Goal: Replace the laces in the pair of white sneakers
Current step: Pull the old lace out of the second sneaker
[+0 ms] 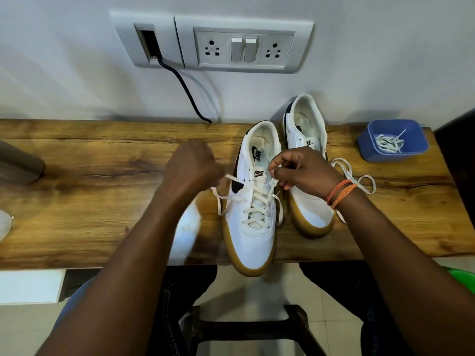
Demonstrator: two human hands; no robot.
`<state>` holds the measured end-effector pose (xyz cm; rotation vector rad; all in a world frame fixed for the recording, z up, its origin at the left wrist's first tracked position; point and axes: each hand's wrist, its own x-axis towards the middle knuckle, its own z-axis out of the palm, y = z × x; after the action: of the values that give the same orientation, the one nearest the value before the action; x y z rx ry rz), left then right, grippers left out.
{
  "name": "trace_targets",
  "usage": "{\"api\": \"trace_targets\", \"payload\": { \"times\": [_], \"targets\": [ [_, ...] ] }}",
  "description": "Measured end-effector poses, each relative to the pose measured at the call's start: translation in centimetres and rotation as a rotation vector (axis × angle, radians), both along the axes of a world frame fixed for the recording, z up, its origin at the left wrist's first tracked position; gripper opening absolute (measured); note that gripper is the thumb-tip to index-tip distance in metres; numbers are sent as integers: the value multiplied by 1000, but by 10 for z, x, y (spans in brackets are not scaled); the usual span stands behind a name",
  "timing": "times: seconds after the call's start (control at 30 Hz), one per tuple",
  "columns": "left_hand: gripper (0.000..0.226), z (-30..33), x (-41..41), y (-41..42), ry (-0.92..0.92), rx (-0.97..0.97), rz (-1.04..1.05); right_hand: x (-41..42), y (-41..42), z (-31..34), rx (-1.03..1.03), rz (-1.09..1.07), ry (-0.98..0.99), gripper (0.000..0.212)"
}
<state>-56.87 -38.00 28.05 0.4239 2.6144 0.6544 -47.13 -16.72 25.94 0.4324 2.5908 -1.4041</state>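
Both hands, left (191, 165) and right (298, 168), pinch the cream lace (257, 201) of the white sneaker (253, 237) on the brown wooden table (90, 201) under them.

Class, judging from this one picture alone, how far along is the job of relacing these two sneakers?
Done: the near sneaker has a lace crossed through most eyelets. In hand: the left hand and right hand each pinch an end of that lace near the top. Left: the far sneaker shows no lacing; a loose lace lies beside it, more laces sit in the blue tub.
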Motion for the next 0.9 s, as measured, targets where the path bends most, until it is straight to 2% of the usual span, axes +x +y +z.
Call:
{"api": "trace_targets", "payload": {
  "times": [0.07, 0.13, 0.23, 0.33, 0.4, 0.47, 0.6, 0.8, 0.9],
  "targets": [
    [10, -5, -2, -13, -89, -105, 45, 0, -1, -1, 8, -1, 4, 10],
    [4, -12, 2, -10, -55, -105, 31, 0, -1, 0, 10, -2, 3, 11],
    [16, -11, 13, 12, 64, 108, -31, 1, -1, 0, 15, 2, 1, 10],
    [13, -8, 33, 29, 133, 208, -340, 1, -2, 0, 16, -4, 11, 9],
    [21, -13, 45, 33, 168, 156, -503, 1, -3, -1, 24, -7, 16, 8],
    [30, -22, 47, 34, 169, 99, -556, 1, -4, 0, 34, -4, 15, 7],
    [28, -14, 38, 34, 77, 131, -474, 1, -2, 0, 28, -2, 4, 7],
    [20, -3, -5, -3, 162, 3, -62, 2, -1, 2, 15, 5, -3, 10],
    [7, -11, -4, -7, 123, 8, -51, 1, -2, 3, 22, 6, 2, 10]
  ]
}}
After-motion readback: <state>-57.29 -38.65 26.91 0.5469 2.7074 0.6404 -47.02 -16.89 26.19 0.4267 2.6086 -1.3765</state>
